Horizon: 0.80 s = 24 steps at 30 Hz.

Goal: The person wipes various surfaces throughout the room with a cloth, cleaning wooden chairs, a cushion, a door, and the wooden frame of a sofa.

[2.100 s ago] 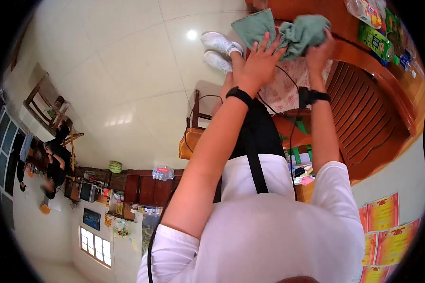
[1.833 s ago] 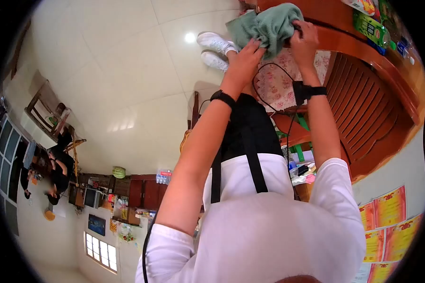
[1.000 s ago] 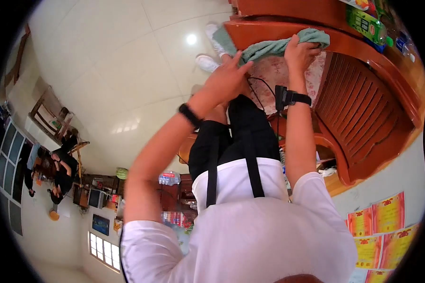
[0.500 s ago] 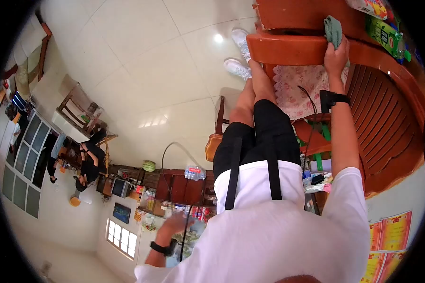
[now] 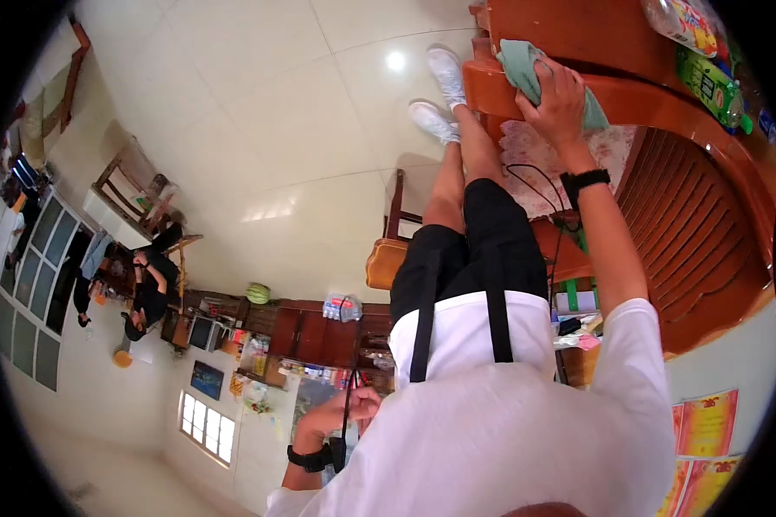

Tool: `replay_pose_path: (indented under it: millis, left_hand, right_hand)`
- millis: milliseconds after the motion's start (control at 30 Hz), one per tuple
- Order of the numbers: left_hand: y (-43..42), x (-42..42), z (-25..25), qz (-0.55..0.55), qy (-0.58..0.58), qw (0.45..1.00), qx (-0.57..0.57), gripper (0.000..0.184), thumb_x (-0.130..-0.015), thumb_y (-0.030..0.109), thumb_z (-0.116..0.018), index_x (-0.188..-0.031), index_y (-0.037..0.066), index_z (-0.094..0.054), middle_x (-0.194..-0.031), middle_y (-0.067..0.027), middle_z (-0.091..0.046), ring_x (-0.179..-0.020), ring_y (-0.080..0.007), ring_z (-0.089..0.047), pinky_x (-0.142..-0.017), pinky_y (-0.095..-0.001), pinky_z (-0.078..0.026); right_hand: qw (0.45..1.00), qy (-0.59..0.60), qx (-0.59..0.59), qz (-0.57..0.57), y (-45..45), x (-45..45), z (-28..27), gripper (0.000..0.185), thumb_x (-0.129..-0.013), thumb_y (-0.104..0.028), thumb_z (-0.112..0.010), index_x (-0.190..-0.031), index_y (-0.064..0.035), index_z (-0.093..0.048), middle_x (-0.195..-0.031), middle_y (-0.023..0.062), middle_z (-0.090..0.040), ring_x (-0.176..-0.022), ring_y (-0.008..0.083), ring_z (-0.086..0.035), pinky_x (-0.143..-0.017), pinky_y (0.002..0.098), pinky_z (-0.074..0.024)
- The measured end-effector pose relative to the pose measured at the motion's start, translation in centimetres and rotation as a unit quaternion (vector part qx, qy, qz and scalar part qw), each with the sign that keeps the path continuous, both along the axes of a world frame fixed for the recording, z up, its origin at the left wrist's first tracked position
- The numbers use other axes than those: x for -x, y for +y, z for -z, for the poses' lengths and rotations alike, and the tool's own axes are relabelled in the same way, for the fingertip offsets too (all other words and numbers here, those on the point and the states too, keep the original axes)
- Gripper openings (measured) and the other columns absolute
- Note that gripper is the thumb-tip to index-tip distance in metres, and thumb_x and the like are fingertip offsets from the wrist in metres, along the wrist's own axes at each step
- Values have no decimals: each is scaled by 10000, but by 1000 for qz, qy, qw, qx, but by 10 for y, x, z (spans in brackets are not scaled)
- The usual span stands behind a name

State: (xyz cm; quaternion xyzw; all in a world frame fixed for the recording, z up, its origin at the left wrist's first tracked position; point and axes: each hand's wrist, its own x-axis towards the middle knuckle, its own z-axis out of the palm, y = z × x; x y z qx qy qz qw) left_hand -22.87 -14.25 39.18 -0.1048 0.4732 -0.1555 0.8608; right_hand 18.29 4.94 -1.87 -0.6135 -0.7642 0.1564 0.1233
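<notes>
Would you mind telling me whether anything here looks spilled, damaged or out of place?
I see no spill or damage. The one odd thing is a loose black cable looping across the floral seat cover, near the right hand, which holds a green cloth on the armrest; the cable might snag.

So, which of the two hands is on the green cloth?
The right hand, over the armrest, holds the cloth; the left hand is beside the shirt.

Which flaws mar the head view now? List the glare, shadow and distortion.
Head view: a round glare spot and paler streaks on the tile floor; window nearly washed out; soft shadow by the wooden chair; wide-lens distortion, with curved edges and black corners; green cloth and right hand still readable.
</notes>
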Motion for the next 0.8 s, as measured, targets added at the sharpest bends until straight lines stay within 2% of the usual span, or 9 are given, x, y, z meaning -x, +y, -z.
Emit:
replay_pose_path:
  millis: [133,233,333,367,400,467,500,600,800]
  left_hand:
    - [13,-7,15,-68,168,983,-1,558,-995,441,-338,-1072,-35,-618,-787,-161,-673,-589,-214,-632,-546,-302,-502]
    - [3,1,21,-273,321,898,128,485,-937,364,-396,-941,-43,-660,-716,-178,-674,-509,-229,-606,-504,-310,-498]
    - [-2,9,17,-408,288,847,182,496,-917,424,-474,-806,-23,-656,-668,-147,-657,-523,-223,-613,-495,-291,-513]
    - [-9,5,12,-250,342,900,104,374,-959,321,-482,-822,11,-642,-659,-103,-650,-477,-155,-570,-455,-242,-436]
    - [-15,2,8,-252,344,898,104,374,-959,321,-482,-822,11,-642,-659,-103,-650,-477,-155,-570,-455,-242,-436]
    - [-28,1,-2,42,187,956,222,274,-942,293,-588,-830,50,-649,-677,-64,-650,-524,-108,-569,-487,-222,-437]
    - [-38,0,-8,111,109,962,226,274,-942,293,-586,-832,49,-646,-679,-70,-649,-529,-118,-570,-491,-230,-439]
    - [-68,-18,-30,91,96,987,90,274,-943,290,-580,-836,45,-638,-685,-87,-646,-544,-147,-572,-505,-255,-442]
    - [-81,-23,-26,71,159,984,40,274,-944,286,-568,-845,36,-623,-697,-122,-640,-574,-205,-576,-532,-304,-450]
  right_hand:
    - [998,-8,-5,67,11,3,3,432,-791,-339,-684,-1136,-87,-618,-1125,98,-629,-1028,293,-601,-957,464,-399]
    - [992,-43,-56,107,15,7,9,414,-764,-322,-675,-1090,-69,-644,-1033,95,-652,-982,285,-617,-913,427,-432]
    - [992,-59,-31,111,13,4,15,468,-779,-403,-662,-1112,-75,-667,-1047,94,-659,-975,281,-624,-924,441,-416]
    - [991,-65,-30,111,12,3,16,463,-782,-403,-660,-1109,-76,-668,-1051,92,-660,-975,282,-624,-921,439,-417]
    - [991,-71,-31,111,13,3,17,457,-785,-403,-657,-1106,-78,-669,-1056,90,-661,-976,282,-625,-918,436,-418]
    - [991,-66,-34,109,12,3,16,460,-786,-405,-658,-1108,-78,-668,-1061,90,-661,-977,281,-625,-917,436,-418]
    - [991,-65,-38,108,13,3,17,462,-787,-407,-660,-1111,-77,-668,-1066,91,-662,-978,281,-625,-917,437,-418]
    - [991,-74,-38,105,13,4,12,448,-771,-341,-664,-1132,-76,-650,-1036,87,-657,-973,289,-621,-897,418,-437]
    - [992,-66,-35,97,14,2,12,470,-794,-400,-669,-1129,-70,-661,-1072,93,-660,-984,285,-623,-907,444,-426]
